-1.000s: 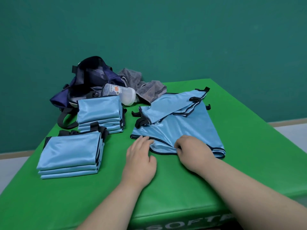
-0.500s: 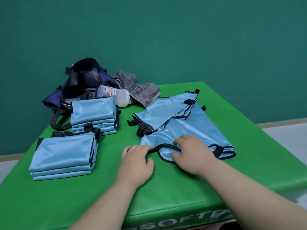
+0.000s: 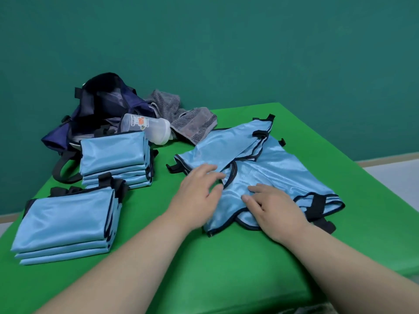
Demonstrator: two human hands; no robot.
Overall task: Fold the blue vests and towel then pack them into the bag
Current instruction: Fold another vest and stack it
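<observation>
Drawn nearer since a moment ago, the unfolded blue vest (image 3: 283, 175) lies on the green mat (image 3: 226, 268) under the left hand (image 3: 199, 196) and right hand (image 3: 274, 209), fingers spread flat, gripping nothing (folding looks about to begin).

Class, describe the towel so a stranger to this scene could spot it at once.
Look to the far edge of the green table, by the teal wall. An open dark blue bag stands there with a clear bottle beside it; the towel lies crumpled just right of the bottle. It is the only grey, striped cloth; the rest are shiny light blue vests.
</observation>
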